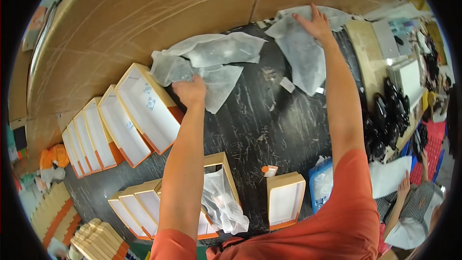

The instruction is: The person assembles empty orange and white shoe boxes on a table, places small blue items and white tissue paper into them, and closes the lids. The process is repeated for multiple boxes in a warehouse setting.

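Observation:
My left hand (191, 90) is at the near edge of a crumpled pile of white, translucent tissue paper (216, 50), its fingers curled in on the paper. Farther right, my right hand (316, 25) lies on another loose sheet of tissue paper (303, 60), thumb and fingers apart. Left of my left hand stands a row of open white-lined boxes (144, 103) with orange edges; small blue-printed packets lie in some. Below my left forearm, a box (226, 163) has white tissue paper (221, 202) spilling over its side.
The black, scuffed table (255, 115) ends at a tall cardboard wall (192, 0). Near me are an open box (285, 202), an orange tag (269, 170) and a blue basket (321, 183). Shiny black shoes (387, 115) are piled at right, where another person's hand (403, 188) shows.

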`<action>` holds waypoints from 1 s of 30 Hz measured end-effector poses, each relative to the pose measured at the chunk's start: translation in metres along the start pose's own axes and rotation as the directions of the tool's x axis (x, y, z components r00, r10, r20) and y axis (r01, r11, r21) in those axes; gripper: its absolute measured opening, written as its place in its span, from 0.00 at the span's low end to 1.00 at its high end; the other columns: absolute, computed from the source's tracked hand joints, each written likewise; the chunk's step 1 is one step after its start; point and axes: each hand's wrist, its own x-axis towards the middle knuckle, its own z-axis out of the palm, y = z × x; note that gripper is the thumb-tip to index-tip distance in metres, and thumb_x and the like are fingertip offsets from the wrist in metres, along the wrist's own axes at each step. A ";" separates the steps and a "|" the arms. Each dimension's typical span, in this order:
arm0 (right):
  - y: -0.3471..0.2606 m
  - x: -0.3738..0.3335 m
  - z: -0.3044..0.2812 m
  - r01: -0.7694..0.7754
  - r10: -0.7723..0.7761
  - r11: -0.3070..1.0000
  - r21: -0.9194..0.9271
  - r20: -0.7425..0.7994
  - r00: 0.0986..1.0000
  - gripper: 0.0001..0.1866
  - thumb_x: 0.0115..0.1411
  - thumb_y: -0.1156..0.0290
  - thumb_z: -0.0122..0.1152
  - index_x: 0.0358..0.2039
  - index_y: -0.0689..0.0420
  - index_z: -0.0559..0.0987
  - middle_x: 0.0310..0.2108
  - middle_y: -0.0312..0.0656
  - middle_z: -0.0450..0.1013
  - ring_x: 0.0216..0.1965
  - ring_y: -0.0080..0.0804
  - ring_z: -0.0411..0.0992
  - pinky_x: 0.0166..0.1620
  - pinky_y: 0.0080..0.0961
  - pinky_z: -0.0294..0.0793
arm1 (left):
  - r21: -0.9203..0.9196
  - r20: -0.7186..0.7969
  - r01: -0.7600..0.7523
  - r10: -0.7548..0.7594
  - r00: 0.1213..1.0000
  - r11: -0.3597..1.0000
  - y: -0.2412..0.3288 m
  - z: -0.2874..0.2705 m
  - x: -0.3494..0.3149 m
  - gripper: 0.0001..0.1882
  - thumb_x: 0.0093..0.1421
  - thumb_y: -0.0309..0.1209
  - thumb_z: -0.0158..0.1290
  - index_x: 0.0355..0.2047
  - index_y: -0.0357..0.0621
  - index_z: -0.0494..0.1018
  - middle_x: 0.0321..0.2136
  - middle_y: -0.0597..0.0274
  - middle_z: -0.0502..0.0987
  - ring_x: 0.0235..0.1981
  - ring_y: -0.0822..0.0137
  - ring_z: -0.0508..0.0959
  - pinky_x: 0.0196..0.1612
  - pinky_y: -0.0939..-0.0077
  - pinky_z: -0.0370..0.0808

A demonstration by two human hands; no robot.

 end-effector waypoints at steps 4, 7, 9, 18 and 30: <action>-0.028 -0.042 0.038 0.077 -0.041 0.984 -0.158 0.222 0.974 0.45 0.50 0.37 0.63 0.57 0.63 0.73 0.58 0.54 0.67 0.64 0.52 0.61 0.61 0.47 0.69 | -0.331 0.410 0.265 -0.115 0.905 0.906 -0.027 -0.034 -0.007 0.27 0.60 0.30 0.54 0.53 0.21 0.62 0.45 0.39 0.76 0.47 0.52 0.79 0.53 0.65 0.75; -0.050 -0.154 0.011 0.287 -0.290 0.956 0.058 0.327 0.900 0.37 0.48 0.45 0.68 0.53 0.57 0.76 0.55 0.51 0.68 0.60 0.51 0.65 0.59 0.45 0.70 | -0.401 0.726 0.581 -0.142 0.673 0.708 -0.027 -0.102 -0.071 0.17 0.60 0.24 0.52 0.49 0.26 0.70 0.44 0.51 0.79 0.47 0.65 0.79 0.51 0.70 0.76; -0.069 -0.229 -0.023 0.379 -0.477 0.867 0.324 0.318 0.819 0.37 0.43 0.53 0.74 0.55 0.50 0.76 0.58 0.51 0.66 0.62 0.52 0.64 0.61 0.44 0.68 | -0.483 0.756 0.558 0.000 0.655 0.675 -0.025 -0.180 -0.125 0.20 0.60 0.23 0.52 0.53 0.30 0.71 0.46 0.55 0.79 0.48 0.64 0.79 0.51 0.68 0.75; 0.012 -0.387 -0.100 0.185 -0.080 0.977 -0.105 0.626 0.776 0.57 0.37 0.57 0.78 0.68 0.47 0.60 0.62 0.46 0.63 0.64 0.56 0.63 0.60 0.73 0.56 | -0.863 0.484 0.398 0.285 0.827 0.311 -0.137 -0.387 -0.245 0.32 0.67 0.42 0.50 0.67 0.42 0.60 0.58 0.53 0.70 0.50 0.58 0.78 0.56 0.59 0.77; -0.118 -0.541 -0.232 -0.550 -0.189 0.347 0.759 0.631 0.752 0.36 0.59 0.70 0.66 0.66 0.64 0.65 0.61 0.45 0.69 0.58 0.37 0.71 0.60 0.31 0.67 | -0.716 0.694 0.685 0.035 0.719 0.136 -0.298 -0.415 -0.296 0.32 0.69 0.55 0.40 0.61 0.44 0.68 0.51 0.54 0.78 0.50 0.57 0.79 0.53 0.59 0.78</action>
